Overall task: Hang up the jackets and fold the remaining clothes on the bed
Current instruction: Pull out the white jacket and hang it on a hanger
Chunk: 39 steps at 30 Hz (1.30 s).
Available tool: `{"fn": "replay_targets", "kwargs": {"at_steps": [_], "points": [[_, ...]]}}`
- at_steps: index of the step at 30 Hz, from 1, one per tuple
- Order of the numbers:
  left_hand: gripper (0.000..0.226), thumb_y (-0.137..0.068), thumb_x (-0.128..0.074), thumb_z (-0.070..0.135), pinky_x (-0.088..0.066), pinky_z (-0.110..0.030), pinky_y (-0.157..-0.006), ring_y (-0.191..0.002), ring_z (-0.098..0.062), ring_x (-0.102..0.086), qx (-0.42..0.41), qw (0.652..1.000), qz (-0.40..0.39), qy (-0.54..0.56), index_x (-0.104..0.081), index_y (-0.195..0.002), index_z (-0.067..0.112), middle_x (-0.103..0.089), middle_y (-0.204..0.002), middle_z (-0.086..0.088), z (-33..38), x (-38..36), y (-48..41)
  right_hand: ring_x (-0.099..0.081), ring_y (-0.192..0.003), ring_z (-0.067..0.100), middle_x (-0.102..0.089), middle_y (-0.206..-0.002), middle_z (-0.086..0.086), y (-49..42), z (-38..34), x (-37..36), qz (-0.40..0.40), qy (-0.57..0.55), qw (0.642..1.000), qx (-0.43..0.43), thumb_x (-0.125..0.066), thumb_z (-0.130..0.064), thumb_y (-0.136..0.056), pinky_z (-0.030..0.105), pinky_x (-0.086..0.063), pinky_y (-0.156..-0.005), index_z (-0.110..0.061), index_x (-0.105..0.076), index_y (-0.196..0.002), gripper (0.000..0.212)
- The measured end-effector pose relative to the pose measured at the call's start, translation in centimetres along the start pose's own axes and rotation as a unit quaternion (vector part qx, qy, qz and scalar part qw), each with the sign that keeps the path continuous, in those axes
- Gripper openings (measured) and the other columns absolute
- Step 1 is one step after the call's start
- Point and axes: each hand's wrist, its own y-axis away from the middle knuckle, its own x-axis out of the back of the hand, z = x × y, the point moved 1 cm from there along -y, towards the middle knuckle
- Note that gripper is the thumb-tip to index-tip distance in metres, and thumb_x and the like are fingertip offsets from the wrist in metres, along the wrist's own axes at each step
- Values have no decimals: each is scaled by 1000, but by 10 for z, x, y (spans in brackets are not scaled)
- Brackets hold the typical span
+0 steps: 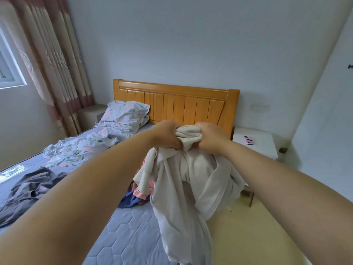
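Note:
I hold a cream white jacket up in the air over the bed's right edge. My left hand and my right hand are both shut on its bunched top, close together. The rest of the jacket hangs down in folds towards the mattress. Behind it, partly hidden, lies a pile of pink and blue clothes on the bed. A dark grey garment lies crumpled on the bed's left side.
A floral quilt and pillow lie at the head of the bed, under the wooden headboard. A white nightstand stands to the right. Curtains and a window are at left. Beige floor runs along the bed's right.

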Motion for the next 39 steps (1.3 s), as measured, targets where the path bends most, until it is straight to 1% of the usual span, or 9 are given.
{"fn": "replay_targets", "kwargs": {"at_steps": [3,8,11,14,17,24,33,37,39], "points": [[21,-74,-75,22,-39,-18,-55,-70,-7,-54,35,998,-23,41,-55,-78,28,-59,-75,9,-40,14,-33,-54,-73,17,-58,-83,-2,-60,-10,-6,-67,1,998,10,-60,-20,-81,29,-40,-58,-21,-52,-86,9],[27,-76,-76,19,-36,-13,-52,-66,-1,-50,92,992,-18,88,-51,-73,29,-54,-72,13,-107,23,-71,-51,-70,13,-54,-76,-10,-143,-28,-35,-117,1,992,47,-62,-23,-81,26,-36,-54,-30,-44,-70,22],[25,-77,-73,25,-40,-22,-63,-84,-17,-56,136,988,3,77,-60,-96,14,-61,-91,1,-149,-5,-89,-56,-76,16,-58,-80,-8,-177,-20,-81,-128,0,990,53,-63,-31,-80,28,-38,-58,-26,-55,-79,9],[53,-80,-71,24,-42,-27,-88,-111,-22,-55,194,975,22,106,-53,-129,18,-59,-123,-2,-193,-51,-97,-53,-113,26,-58,-120,6,-202,9,-139,-142,-19,989,17,-65,-32,-81,37,-46,-88,-15,-58,-115,38],[60,-81,-71,17,-39,-27,-97,-120,-22,-52,250,960,4,123,-49,-137,17,-54,-135,-3,-229,-102,-99,-43,-127,31,-47,-136,15,-217,43,-192,-190,-12,982,-12,-66,-33,-81,38,-38,-101,-6,-49,-131,59],[46,-88,-61,15,-38,-33,-98,-125,-29,-48,350,926,-2,142,-53,-133,12,-51,-138,-9,-278,-232,-135,-47,-124,32,-47,-136,19,-246,122,-317,-307,-17,952,-3,-59,-12,-83,33,-39,-98,-4,-50,-130,49],[46,-91,-54,10,-34,-26,-99,-127,-25,-46,512,822,-55,244,-48,-137,13,-44,-143,-8,-290,-391,-183,-47,-121,29,-46,-136,13,-264,228,-453,-428,-6,903,29,-49,-18,-91,31,-38,-92,-8,-49,-130,40],[50,-91,-53,11,-33,-32,-105,-133,-25,-37,556,793,-62,240,-43,-140,14,-37,-147,-8,-287,-458,-189,-54,-107,27,-55,-123,10,-249,259,-506,-415,-42,909,0,-43,-13,-92,31,-42,-82,-8,-56,-120,31],[58,-89,-52,15,-27,-39,-112,-139,-26,-27,586,791,-61,165,-34,-144,17,-28,-152,-6,-284,-486,-183,-58,-95,28,-61,-110,10,-231,270,-531,-432,-67,899,-27,-43,-13,-92,33,-48,-77,-7,-59,-112,27]]}}
